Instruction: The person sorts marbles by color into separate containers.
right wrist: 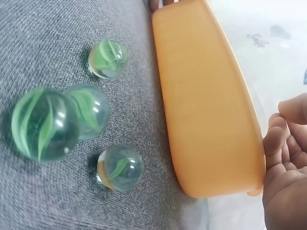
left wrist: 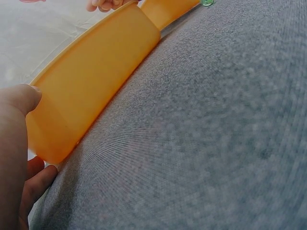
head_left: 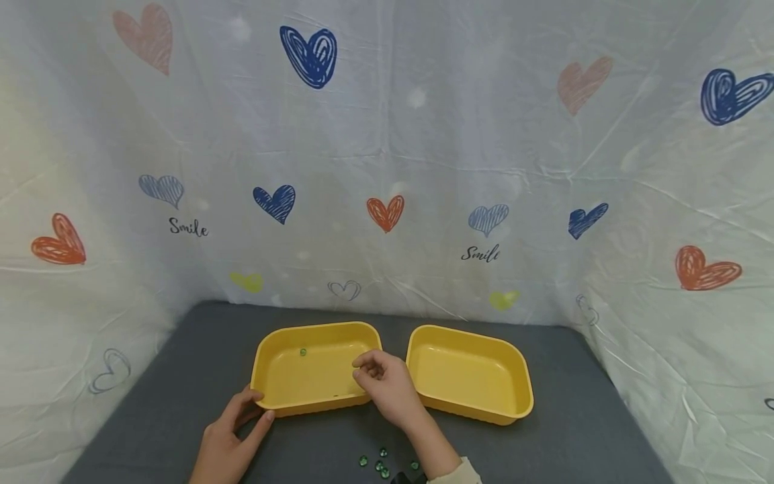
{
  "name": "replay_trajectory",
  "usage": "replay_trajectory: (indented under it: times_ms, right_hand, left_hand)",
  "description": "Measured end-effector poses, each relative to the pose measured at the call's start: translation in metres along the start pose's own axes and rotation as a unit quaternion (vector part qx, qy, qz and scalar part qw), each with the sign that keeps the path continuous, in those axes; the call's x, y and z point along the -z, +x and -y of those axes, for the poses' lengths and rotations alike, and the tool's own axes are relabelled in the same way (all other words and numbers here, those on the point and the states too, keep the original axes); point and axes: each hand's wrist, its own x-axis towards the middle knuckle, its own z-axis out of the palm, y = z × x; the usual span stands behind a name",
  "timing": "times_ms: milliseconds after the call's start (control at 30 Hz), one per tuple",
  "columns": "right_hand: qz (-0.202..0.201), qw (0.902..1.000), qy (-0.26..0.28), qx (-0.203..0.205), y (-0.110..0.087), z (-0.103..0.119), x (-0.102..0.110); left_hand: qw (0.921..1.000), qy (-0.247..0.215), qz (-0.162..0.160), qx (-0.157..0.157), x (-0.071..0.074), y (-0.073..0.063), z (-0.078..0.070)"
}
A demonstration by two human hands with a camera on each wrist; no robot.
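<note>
My left hand (head_left: 228, 435) grips the near left corner of the left yellow tray (head_left: 311, 405), fingers at its side and thumb at the front wall. In the left wrist view the fingertips (left wrist: 31, 96) lie at the tray's rim and lower edge. Over the right end of this tray hangs my right hand (head_left: 387, 386), fingers loosely curled and thumb close to the index finger. Nothing shows between those fingertips in the right wrist view. Inside the tray, a green glass marble (head_left: 303, 351) lies near the back wall, and a small dark spot (head_left: 336, 396) shows by the front wall.
A second yellow tray (head_left: 468, 370) stands to the right. Several green marbles (head_left: 363, 461) lie on the grey cloth before the trays, some under my right forearm; the right wrist view shows a swirled marble (right wrist: 45, 124) up close. A white heart-print curtain (head_left: 387, 269) hangs behind.
</note>
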Motion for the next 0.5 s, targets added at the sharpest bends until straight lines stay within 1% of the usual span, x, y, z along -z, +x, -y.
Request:
replay_trajectory:
  times_ms: [233,500]
  right_hand:
    - [-0.006,0.9999,-0.002,0.010,-0.0030,-0.0012,0.0009]
    - [-0.012,0.9997,0.011,0.019,-0.0072,0.0004,0.0000]
  left_hand:
    - [1.0000,-0.007,0.002,0.001,-0.0010,0.0008,0.0010]
    - [0.9999,-0.012,0.009,0.004,0.0007,0.0013,0.0033]
